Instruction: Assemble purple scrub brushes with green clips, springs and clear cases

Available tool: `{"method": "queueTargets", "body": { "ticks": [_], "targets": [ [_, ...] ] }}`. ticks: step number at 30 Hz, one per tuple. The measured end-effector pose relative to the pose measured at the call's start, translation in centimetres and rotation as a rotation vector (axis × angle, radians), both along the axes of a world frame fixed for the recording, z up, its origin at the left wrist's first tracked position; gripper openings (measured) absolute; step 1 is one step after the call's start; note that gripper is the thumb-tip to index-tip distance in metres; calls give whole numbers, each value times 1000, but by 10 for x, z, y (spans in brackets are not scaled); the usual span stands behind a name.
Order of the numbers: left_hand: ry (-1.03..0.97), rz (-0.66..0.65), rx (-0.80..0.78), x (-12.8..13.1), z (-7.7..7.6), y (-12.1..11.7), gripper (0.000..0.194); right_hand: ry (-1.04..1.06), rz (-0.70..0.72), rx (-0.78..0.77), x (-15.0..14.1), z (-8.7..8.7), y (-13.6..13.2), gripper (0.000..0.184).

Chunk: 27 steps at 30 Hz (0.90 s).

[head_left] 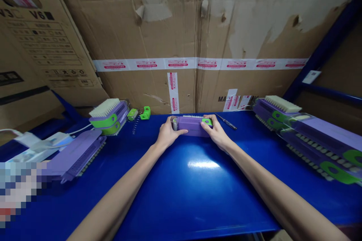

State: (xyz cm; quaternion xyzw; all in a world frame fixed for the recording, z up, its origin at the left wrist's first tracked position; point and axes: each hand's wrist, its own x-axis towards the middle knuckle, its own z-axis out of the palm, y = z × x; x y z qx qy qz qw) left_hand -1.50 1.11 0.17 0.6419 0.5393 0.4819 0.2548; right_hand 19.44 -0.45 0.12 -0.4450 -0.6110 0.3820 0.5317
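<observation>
Taped brown cardboard (147, 34) walls the back of the space. Before it spreads a glossy blue bench (169, 196), with purple-and-green brush units (325, 139) piled at its right. Near the bench's back, about midway across, is one purple brush unit (192, 127), the left hand (167, 133) clamped on one end, the right hand (217, 132) on the other, thumb at the green part. The step seems to be steadying it; the next move likely calls for even, two-handed pressure. A slim tool (226, 121), green clip (145, 113) and spring (136, 124) lie apart.
</observation>
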Motion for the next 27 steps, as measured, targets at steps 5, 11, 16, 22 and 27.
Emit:
{"method": "queueTargets", "body": {
  "ticks": [5, 11, 16, 22, 27],
  "targets": [
    [64, -7, 4, -2, 5, 0, 73, 18, -6, 24, -1, 0, 0, 37],
    [59, 22, 104, 3, 2, -1, 85, 156, -74, 5, -1, 0, 6, 42],
    [51, -17, 159, 9, 2, -6, 88, 343, -54, -113, -4, 4, 4, 44],
    [19, -6, 77, 11, -1, -9, 101, 310, -83, -172, -5, 0, 5, 47],
    [-106, -67, 61, 11, 5, -8, 65, 111, -123, 25, 4, 0, 8, 42]
  ]
}}
